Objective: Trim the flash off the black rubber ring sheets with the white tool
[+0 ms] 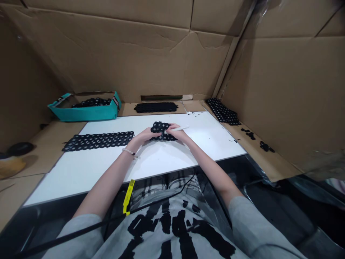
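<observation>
Both my hands meet over the middle of the white board, at a small black sheet with pale round dots (161, 126). My left hand (145, 135) grips the sheet's left side, thumb lying across its front. In my right hand (177, 132) is a white pen-like tool (181, 128), its thin end pointing left onto the sheet; these fingers also rest against the sheet's right side. To the left, a longer dotted black strip (99, 141) lies flat on the board. What exactly the tool's tip touches is too small to make out.
A teal box (86, 113) with dotted black pieces stands at the back left. Behind the white board (215, 144) lies a stack of black strips (156, 107). More dotted sheets (222, 111) and small black scraps (266, 146) are on the right. Cardboard walls (129, 54) enclose the table.
</observation>
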Demonstrator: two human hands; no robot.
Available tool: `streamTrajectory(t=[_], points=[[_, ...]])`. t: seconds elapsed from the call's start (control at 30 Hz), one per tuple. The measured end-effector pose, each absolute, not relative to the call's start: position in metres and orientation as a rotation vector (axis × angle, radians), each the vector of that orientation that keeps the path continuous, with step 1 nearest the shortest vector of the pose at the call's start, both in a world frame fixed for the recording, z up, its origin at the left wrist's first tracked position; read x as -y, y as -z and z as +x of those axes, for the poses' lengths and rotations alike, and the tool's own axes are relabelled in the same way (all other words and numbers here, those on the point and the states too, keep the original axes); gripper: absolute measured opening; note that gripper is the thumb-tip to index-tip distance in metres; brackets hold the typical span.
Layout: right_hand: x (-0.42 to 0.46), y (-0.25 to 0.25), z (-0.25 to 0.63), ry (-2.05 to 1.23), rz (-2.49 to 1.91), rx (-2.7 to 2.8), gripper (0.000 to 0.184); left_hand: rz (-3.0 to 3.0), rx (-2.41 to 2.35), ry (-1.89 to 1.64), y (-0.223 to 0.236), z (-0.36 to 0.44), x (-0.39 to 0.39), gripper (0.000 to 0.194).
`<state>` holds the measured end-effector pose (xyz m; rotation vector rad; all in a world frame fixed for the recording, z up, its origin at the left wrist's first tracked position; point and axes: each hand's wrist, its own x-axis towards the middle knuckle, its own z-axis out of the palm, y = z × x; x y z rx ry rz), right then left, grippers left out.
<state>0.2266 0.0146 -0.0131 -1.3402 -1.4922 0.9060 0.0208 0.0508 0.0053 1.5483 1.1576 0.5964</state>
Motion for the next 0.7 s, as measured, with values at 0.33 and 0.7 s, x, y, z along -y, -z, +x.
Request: streamTrajectory(t=[0.33, 0.7], points=[[-0.009, 0.019, 0.213, -0.706, -1.456, 1.646, 0.017, 1.55, -1.126, -0.568, 0.0, 0.02, -0.053, 0.04], [-0.009, 0.017, 0.21, -0.658, -1.479, 1.643, 0.016, 1.639, -1.068, -0.387, -0.005, 0.011, -0.064, 0.044]])
